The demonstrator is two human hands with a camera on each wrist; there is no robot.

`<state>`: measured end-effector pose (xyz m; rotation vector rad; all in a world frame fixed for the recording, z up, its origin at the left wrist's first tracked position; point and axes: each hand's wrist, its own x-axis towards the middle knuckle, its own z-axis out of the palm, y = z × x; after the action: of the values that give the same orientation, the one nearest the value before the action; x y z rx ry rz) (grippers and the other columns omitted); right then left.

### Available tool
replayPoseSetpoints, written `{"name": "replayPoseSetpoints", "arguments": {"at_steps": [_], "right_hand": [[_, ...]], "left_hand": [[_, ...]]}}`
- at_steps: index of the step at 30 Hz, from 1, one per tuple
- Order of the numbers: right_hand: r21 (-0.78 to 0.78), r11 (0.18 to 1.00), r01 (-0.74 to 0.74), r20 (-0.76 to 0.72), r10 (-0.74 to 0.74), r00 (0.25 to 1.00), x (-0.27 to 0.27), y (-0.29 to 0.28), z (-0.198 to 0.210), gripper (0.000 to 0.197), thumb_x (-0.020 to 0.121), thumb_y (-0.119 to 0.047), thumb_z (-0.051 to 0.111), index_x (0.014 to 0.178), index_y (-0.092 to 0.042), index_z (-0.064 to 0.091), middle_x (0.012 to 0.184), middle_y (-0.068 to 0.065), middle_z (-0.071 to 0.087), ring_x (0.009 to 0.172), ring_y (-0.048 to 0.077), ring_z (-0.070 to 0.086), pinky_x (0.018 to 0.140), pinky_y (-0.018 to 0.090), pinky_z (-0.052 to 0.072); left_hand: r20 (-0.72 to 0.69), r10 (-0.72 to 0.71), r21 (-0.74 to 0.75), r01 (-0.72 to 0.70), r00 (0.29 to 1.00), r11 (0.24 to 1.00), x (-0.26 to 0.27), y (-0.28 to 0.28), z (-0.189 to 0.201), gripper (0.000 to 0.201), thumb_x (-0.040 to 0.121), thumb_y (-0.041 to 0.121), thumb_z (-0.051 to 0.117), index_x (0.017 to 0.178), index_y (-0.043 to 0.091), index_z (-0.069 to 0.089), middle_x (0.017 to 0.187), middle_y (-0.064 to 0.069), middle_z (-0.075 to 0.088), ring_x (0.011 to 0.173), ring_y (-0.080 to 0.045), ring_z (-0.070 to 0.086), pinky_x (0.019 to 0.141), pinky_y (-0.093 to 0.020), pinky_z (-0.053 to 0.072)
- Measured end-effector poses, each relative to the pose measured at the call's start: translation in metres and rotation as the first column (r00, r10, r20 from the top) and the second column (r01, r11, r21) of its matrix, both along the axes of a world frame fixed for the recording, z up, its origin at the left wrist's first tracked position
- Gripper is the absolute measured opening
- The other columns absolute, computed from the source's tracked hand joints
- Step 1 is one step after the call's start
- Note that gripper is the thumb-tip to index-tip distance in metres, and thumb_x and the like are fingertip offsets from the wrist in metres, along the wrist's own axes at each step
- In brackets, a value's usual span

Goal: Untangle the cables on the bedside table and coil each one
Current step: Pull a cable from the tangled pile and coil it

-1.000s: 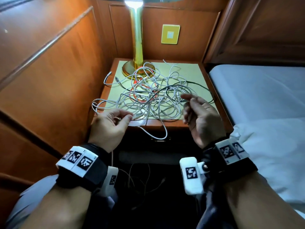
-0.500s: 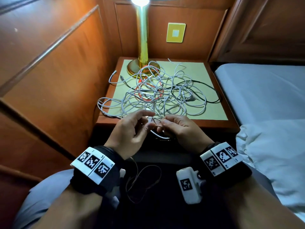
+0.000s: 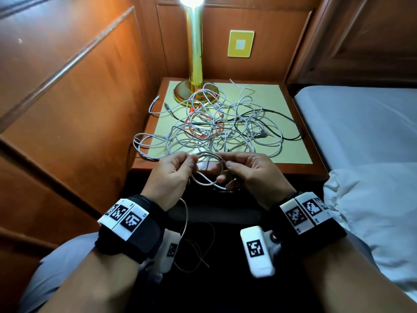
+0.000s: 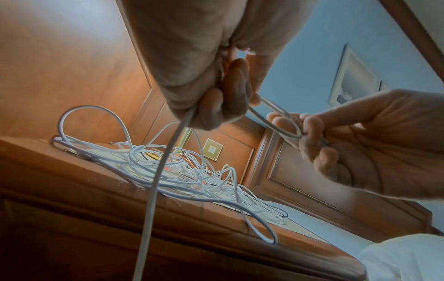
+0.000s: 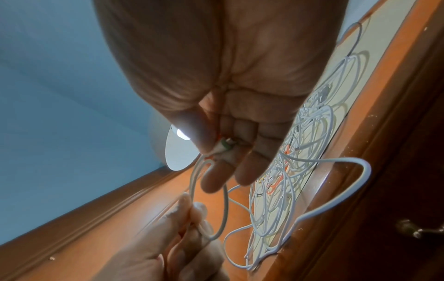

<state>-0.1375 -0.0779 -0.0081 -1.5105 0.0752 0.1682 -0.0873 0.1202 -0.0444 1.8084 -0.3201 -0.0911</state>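
A tangle of white cables [image 3: 225,129] with an orange cable [image 3: 200,132] and a black cable [image 3: 282,123] among them lies on the bedside table [image 3: 291,170]. Both hands hover just in front of the table's near edge. My left hand [image 3: 178,168] pinches one white cable [image 3: 209,168], which forms a small loop between the hands. My right hand [image 3: 243,168] pinches the same loop at its plug end [image 5: 223,148]. A loose length of that cable [image 4: 153,190] hangs down from the left hand [image 4: 216,98] toward my lap.
A brass lamp [image 3: 194,64] stands at the table's back left, its base under some cable loops. Wood panelling [image 3: 67,98] closes in the left side and the back. A bed [image 3: 361,123] with a white pillow [image 3: 372,199] lies to the right.
Both hands have come together from apart, meeting at the table's front edge. They now hold a small loop of white cable between them, slightly larger than half a second ago.
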Motion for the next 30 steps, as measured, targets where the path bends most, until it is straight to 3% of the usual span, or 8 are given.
{"name": "replayPoseSetpoints", "arguments": {"at_steps": [8,12,16,18,21,24,26,30], "right_hand": [[0.248,0.965,-0.085,-0.149,0.124,0.981,-0.003,-0.007,0.009,0.031,0.102,-0.005,0.046,0.129,-0.013,0.061,0.116,0.017,0.072,0.086,0.022,0.073,0.071,0.038,0.06],[0.174,0.984,-0.047,-0.101,0.065,0.993,-0.003,-0.008,0.003,0.029,0.097,-0.007,0.057,0.125,-0.009,0.063,0.11,0.014,0.075,0.083,0.019,0.07,0.067,0.028,0.058],[0.031,0.999,0.011,-0.013,-0.01,1.0,-0.001,-0.01,-0.002,0.022,0.093,-0.004,0.063,0.114,-0.006,0.067,0.103,0.012,0.076,0.087,0.018,0.069,0.06,0.018,0.051],[0.005,1.0,0.006,-0.004,-0.006,1.0,-0.002,-0.011,-0.002,0.023,0.09,-0.005,0.067,0.113,-0.006,0.067,0.101,0.012,0.077,0.089,0.019,0.069,0.062,0.02,0.052],[0.113,0.994,-0.009,-0.057,0.015,0.998,-0.003,-0.01,-0.001,0.033,0.077,-0.011,0.073,0.109,-0.006,0.067,0.096,0.015,0.076,0.072,0.017,0.064,0.063,0.023,0.055],[0.153,0.988,-0.036,-0.082,0.049,0.995,-0.005,-0.01,0.002,0.03,0.074,-0.007,0.074,0.103,-0.002,0.069,0.089,0.017,0.071,0.064,0.016,0.064,0.062,0.025,0.057],[0.041,0.997,-0.07,-0.051,0.072,0.996,-0.006,-0.01,0.002,0.022,0.08,-0.004,0.074,0.1,0.003,0.068,0.087,0.02,0.067,0.066,0.02,0.064,0.065,0.028,0.059],[-0.158,0.987,-0.032,-0.009,0.031,0.999,-0.004,-0.008,0.0,0.014,0.088,-0.001,0.07,0.1,0.004,0.065,0.084,0.02,0.067,0.068,0.027,0.064,0.073,0.044,0.059]], "left_hand": [[0.049,0.069,-0.01,-0.069,0.996,0.998,0.0,-0.002,0.002,0.04,0.096,0.045,0.055,0.071,0.014,0.059,0.055,-0.001,0.048,0.053,-0.015,0.044,0.056,-0.03,0.037],[0.054,0.068,-0.016,-0.067,0.996,0.998,0.0,-0.002,0.003,0.043,0.092,0.052,0.054,0.071,0.015,0.059,0.056,-0.004,0.048,0.054,-0.015,0.043,0.057,-0.03,0.036],[0.042,0.039,-0.033,-0.037,0.998,0.999,-0.003,-0.004,0.004,0.042,0.098,0.045,0.055,0.072,0.013,0.058,0.055,-0.002,0.049,0.054,-0.016,0.043,0.054,-0.028,0.036],[0.035,0.031,-0.049,-0.029,0.999,0.998,-0.002,-0.005,0.003,0.041,0.098,0.044,0.055,0.071,0.014,0.058,0.055,-0.001,0.047,0.053,-0.018,0.042,0.052,-0.027,0.034],[-0.006,0.021,-0.096,-0.021,1.0,0.995,-0.002,-0.006,0.003,0.038,0.096,0.045,0.056,0.07,0.018,0.059,0.055,-0.001,0.047,0.051,-0.019,0.041,0.05,-0.026,0.033],[-0.083,-0.021,-0.183,0.006,0.996,0.983,-0.007,-0.013,0.007,0.035,0.099,0.035,0.058,0.072,0.014,0.058,0.059,-0.011,0.042,0.052,-0.02,0.039,0.048,-0.027,0.033],[-0.1,-0.056,-0.21,0.034,0.993,0.977,-0.011,-0.018,0.01,0.033,0.1,0.03,0.056,0.074,0.01,0.057,0.064,-0.013,0.041,0.053,-0.02,0.036,0.045,-0.026,0.031],[-0.079,-0.119,-0.197,0.102,0.99,0.975,-0.013,-0.019,0.01,0.036,0.098,0.034,0.056,0.077,0.005,0.057,0.066,-0.013,0.041,0.052,-0.022,0.033,0.044,-0.029,0.028]]}}
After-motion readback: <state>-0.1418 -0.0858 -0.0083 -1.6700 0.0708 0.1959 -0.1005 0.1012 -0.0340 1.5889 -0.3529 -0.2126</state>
